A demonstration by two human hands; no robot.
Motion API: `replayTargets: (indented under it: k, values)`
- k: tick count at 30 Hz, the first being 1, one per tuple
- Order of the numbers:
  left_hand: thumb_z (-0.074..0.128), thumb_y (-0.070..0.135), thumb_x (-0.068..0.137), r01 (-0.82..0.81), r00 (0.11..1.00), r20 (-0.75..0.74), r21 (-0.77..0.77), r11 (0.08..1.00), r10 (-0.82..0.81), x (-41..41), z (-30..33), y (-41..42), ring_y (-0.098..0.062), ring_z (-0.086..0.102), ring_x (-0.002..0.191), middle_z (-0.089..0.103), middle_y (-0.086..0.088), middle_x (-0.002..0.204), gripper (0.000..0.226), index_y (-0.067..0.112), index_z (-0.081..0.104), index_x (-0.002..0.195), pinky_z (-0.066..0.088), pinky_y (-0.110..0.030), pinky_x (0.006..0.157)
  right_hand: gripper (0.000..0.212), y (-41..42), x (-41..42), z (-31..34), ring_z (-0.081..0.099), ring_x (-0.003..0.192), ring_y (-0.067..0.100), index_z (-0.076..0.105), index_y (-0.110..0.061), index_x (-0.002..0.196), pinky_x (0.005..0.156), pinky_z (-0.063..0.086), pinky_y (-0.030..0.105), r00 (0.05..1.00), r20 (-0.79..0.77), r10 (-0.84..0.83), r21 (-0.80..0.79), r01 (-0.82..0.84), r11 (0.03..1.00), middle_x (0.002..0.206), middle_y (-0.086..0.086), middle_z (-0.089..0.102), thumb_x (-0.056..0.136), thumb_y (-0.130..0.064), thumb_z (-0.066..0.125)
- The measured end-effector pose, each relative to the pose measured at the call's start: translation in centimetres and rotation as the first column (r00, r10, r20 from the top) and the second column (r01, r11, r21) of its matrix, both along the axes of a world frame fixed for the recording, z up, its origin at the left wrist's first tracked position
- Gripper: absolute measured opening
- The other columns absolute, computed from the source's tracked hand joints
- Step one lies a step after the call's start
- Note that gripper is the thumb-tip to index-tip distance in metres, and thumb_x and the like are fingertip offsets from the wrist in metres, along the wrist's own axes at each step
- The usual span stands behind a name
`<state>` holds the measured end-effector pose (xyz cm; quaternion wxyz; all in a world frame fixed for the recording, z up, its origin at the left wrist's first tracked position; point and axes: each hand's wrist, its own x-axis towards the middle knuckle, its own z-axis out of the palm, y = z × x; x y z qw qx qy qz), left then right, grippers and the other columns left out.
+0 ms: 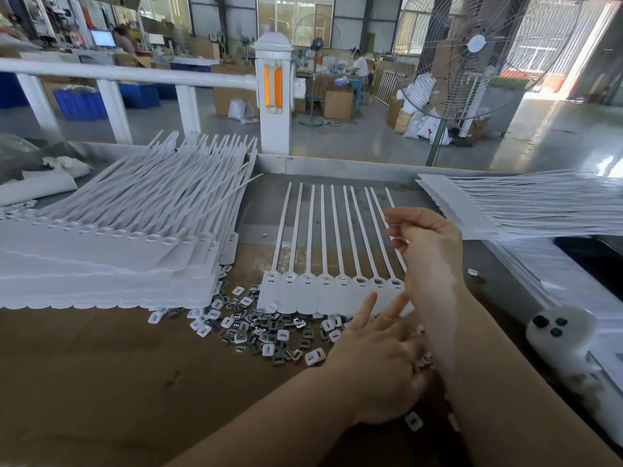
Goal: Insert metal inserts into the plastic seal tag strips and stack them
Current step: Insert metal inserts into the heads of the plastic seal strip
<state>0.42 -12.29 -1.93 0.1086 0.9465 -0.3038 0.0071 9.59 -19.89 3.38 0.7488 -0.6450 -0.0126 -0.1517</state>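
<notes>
A white seal tag strip lies flat mid-table, its several thin tails pointing away from me. A heap of small metal inserts is scattered just in front of its tags. My left hand rests over the right part of the heap, fingers spread, thumb side hidden. My right hand is raised above the strip's right end, fingertips pinched on something small and pale that I cannot make out. A tall stack of white strips sits at the left.
Another pile of white strips lies at the right, above a black tray edge. A white bottle cap with black dots sits at the right. A white railing and post stand behind the table; a fan is beyond.
</notes>
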Motion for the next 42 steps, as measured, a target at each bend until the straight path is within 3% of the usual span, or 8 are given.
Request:
replayTargets:
  k: [8, 18, 21, 24, 28, 32, 36, 42]
  values:
    - [0.026, 0.063, 0.091, 0.216, 0.976, -0.027, 0.176, 0.96, -0.215, -0.2, 0.1, -0.8, -0.018, -0.044, 0.126, -0.007, 0.002, 0.156, 0.061, 0.036, 0.021, 0.145, -0.034, -0.055, 0.096, 0.05, -0.2, -0.1, 0.5, 0.055, 0.058, 0.007, 0.071, -0.021, 0.062, 0.056, 0.046, 0.015, 1.0, 0.011, 0.008, 0.008, -0.008, 1.0, 0.068, -0.003, 0.068, 0.085, 0.012, 0.041]
    - [0.036, 0.045, 0.096, 0.087, 0.956, 0.259, 0.196, 0.977, -0.137, 2.1, 1.1, 1.2, -0.011, -0.005, 0.142, 0.02, -0.001, 0.154, 0.038, 0.031, 0.05, 0.129, -0.039, -0.051, 0.091, 0.05, -0.4, -0.5, 0.0, 0.056, 0.055, 0.0, 0.071, -0.022, 0.062, 0.057, 0.048, 0.014, 1.0, 0.017, 0.0, -0.037, 0.001, 0.999, 0.064, -0.01, 0.068, 0.086, 0.011, 0.042]
    - [0.045, 0.037, 0.095, 0.001, 0.962, 0.27, 0.152, 0.988, -0.042, 2.6, 0.9, 1.6, -0.016, -0.011, 0.142, 0.012, -0.001, 0.156, 0.038, 0.036, 0.044, 0.132, -0.035, -0.054, 0.093, 0.049, -0.3, -0.6, 0.0, 0.056, 0.054, -0.001, 0.07, -0.022, 0.064, 0.055, 0.047, 0.012, 1.0, 0.025, 0.004, -0.043, -0.003, 0.999, 0.061, -0.011, 0.067, 0.086, 0.012, 0.042]
    - [0.04, 0.039, 0.096, -0.035, 0.975, 0.218, 0.023, 0.999, 0.029, 2.6, 0.8, 1.7, -0.014, -0.014, 0.141, 0.009, 0.002, 0.156, 0.04, 0.038, 0.038, 0.136, -0.035, -0.049, 0.094, 0.047, -0.4, -0.5, 0.0, 0.055, 0.054, -0.001, 0.07, -0.02, 0.066, 0.055, 0.046, 0.011, 1.0, 0.026, 0.003, -0.044, -0.002, 0.999, 0.061, -0.01, 0.067, 0.086, 0.012, 0.042]
    - [0.041, 0.038, 0.096, 0.169, 0.983, 0.07, 0.021, 0.985, -0.17, 1.5, 0.9, 0.6, -0.01, -0.016, 0.138, 0.014, 0.003, 0.156, 0.045, 0.029, 0.036, 0.14, -0.027, -0.054, 0.103, 0.046, -0.6, -0.4, 0.7, 0.053, 0.052, -0.001, 0.069, -0.017, 0.068, 0.054, 0.044, 0.011, 0.998, 0.058, -0.001, -0.047, 0.004, 0.999, 0.064, -0.004, 0.065, 0.085, 0.014, 0.04]
    - [0.044, 0.034, 0.096, 0.289, 0.957, -0.036, -0.013, 0.957, -0.289, 0.4, 1.2, -1.2, -0.016, 0.002, 0.143, 0.033, 0.003, 0.149, 0.039, 0.024, 0.049, 0.134, -0.029, -0.054, 0.103, 0.048, -0.7, -0.4, 1.5, 0.053, 0.053, 0.001, 0.069, -0.018, 0.066, 0.053, 0.045, 0.011, 0.997, 0.078, 0.007, -0.027, -0.005, 1.0, 0.059, -0.009, 0.065, 0.084, 0.014, 0.04]
    - [0.053, 0.029, 0.093, 0.256, 0.965, -0.035, -0.06, 0.965, -0.259, 0.1, 1.1, -2.2, -0.02, 0.021, 0.139, 0.055, -0.004, 0.132, 0.035, 0.013, 0.059, 0.123, -0.024, -0.052, 0.107, 0.049, -0.5, -0.6, 1.5, 0.054, 0.055, 0.003, 0.07, -0.02, 0.064, 0.055, 0.045, 0.012, 0.995, 0.09, 0.036, -0.035, -0.033, 0.999, 0.062, -0.007, 0.065, 0.084, 0.014, 0.042]
    - [0.051, 0.024, 0.094, 0.212, 0.977, 0.014, -0.127, 0.969, -0.212, 0.4, 1.4, -2.3, -0.029, 0.04, 0.125, 0.065, -0.017, 0.11, 0.03, 0.002, 0.068, 0.103, -0.022, -0.05, 0.109, 0.05, -1.0, -0.6, 1.3, 0.055, 0.057, 0.004, 0.07, -0.022, 0.065, 0.056, 0.045, 0.013, 0.996, 0.092, 0.02, -0.056, -0.015, 0.998, 0.061, -0.009, 0.066, 0.085, 0.013, 0.041]
